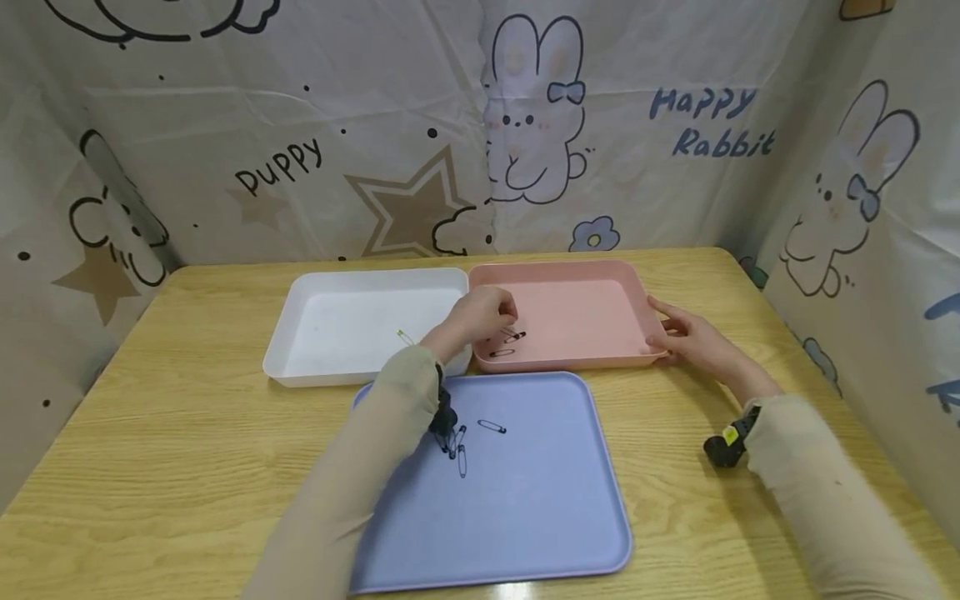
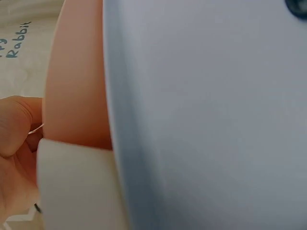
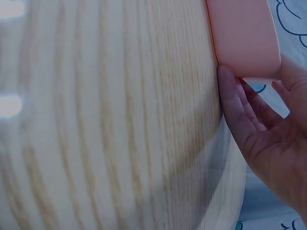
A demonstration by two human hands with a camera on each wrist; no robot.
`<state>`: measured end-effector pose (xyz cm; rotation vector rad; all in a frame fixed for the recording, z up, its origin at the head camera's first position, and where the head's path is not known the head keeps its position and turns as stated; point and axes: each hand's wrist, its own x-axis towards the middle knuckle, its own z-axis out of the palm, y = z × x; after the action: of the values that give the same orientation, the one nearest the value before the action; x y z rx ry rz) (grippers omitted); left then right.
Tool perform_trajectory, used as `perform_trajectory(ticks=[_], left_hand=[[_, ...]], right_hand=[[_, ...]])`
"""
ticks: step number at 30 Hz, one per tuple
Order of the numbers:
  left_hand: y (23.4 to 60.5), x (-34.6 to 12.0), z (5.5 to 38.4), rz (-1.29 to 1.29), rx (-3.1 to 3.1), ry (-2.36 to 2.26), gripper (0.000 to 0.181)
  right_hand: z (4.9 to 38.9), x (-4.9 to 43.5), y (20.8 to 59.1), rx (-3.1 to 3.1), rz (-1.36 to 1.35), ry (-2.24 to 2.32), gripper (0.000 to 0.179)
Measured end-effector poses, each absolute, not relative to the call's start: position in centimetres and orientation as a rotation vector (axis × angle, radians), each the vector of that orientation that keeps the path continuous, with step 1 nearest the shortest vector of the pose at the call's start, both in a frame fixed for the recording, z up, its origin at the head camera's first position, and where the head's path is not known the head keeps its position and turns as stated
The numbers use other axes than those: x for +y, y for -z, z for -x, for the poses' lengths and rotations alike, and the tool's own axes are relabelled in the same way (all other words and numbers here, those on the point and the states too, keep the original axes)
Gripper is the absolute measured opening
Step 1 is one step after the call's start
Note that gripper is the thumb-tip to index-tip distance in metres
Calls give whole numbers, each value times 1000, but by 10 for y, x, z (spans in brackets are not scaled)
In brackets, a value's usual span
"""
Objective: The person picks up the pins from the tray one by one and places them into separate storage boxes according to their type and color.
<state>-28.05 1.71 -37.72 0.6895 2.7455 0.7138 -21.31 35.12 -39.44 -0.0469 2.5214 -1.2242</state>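
My left hand [image 1: 480, 315] is over the left end of the pink tray [image 1: 562, 364], fingers curled and pinching a safety pin, whose thin wire shows between the fingertips in the left wrist view. Below it, black safety pins [image 1: 502, 353] lie in that tray. At the tray's right end, my right hand [image 1: 693, 340] grips the near corner. The blue tray [image 1: 540, 500] in front holds several black safety pins [image 1: 462, 461], partly hidden by the left wrist. A yellow-headed safety pin [image 1: 405, 337] is in the white tray [image 1: 300, 379].
White and pink trays stand side by side at the back of the wooden table [image 1: 150, 450], the blue tray close before them. A printed cloth [image 1: 375, 108] hangs behind and at both sides. My left forearm crosses the blue tray's left edge.
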Motion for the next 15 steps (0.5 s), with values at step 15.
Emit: perform_trajectory(ticks=[15], left_hand=[[363,-7,258,-855,2752,-744,10]], right_hand=[[215,351,396,2533,31,1217,73]])
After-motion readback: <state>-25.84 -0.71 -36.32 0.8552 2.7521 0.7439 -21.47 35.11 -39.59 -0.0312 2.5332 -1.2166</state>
